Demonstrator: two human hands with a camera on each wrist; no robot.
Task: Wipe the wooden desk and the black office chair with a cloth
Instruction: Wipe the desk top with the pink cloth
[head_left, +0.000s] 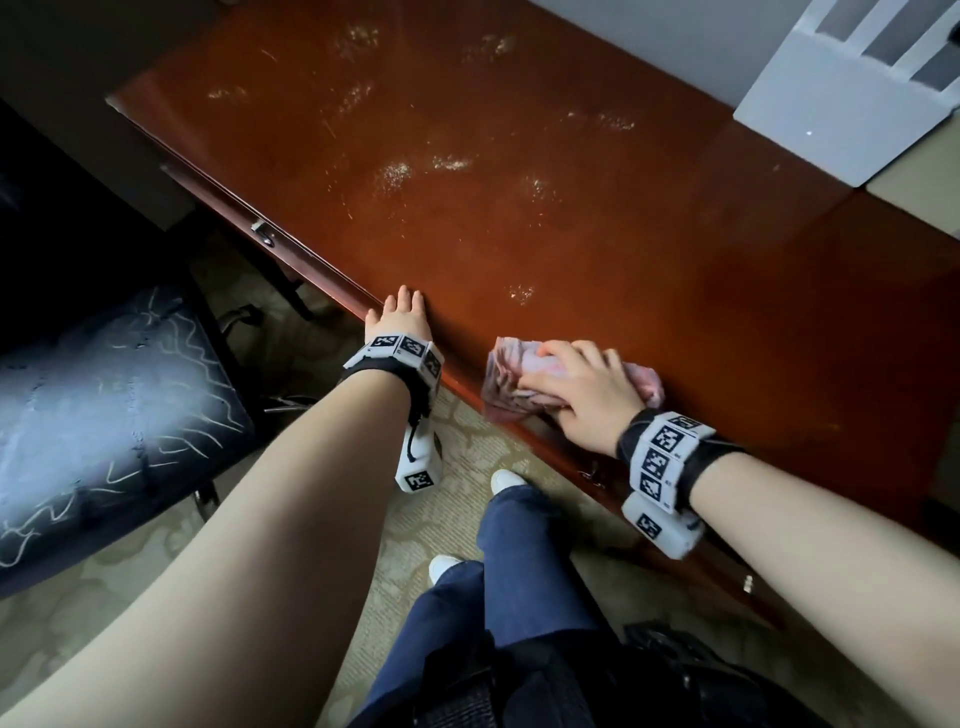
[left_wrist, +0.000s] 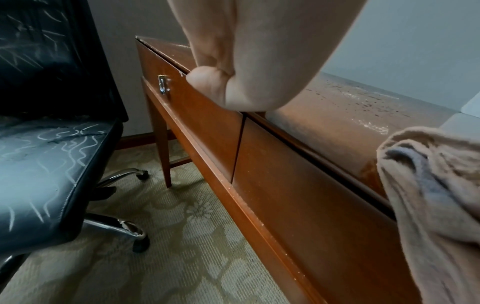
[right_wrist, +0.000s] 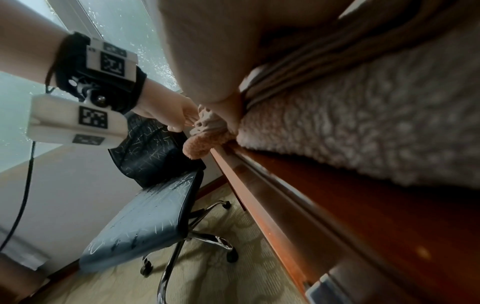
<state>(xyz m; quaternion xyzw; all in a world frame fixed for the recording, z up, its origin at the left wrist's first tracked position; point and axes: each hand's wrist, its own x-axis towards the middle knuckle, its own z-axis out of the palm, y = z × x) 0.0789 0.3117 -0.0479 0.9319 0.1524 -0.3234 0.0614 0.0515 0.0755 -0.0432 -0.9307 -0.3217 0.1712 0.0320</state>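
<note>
Presently the right hand (head_left: 582, 395) lies flat, fingers extended, pressing the pink cloth (head_left: 506, 382) onto the wooden desk (head_left: 597, 218) front edge at five o'clock. Left hand (head_left: 397, 317) rests spread on that edge. Black office chair (head_left: 104, 405) at nine o'clock, chalk-scrawled.

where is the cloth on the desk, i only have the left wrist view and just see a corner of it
Observer: The cloth lies at the desk's near edge, under the right hand.
Operator: is the desk top dirty further in
Observer: Yes, the head view shows pale dusty patches across the middle, beyond the cloth.
Operator: anything else up there
Observer: A white slatted object sits at the far right corner.
</note>
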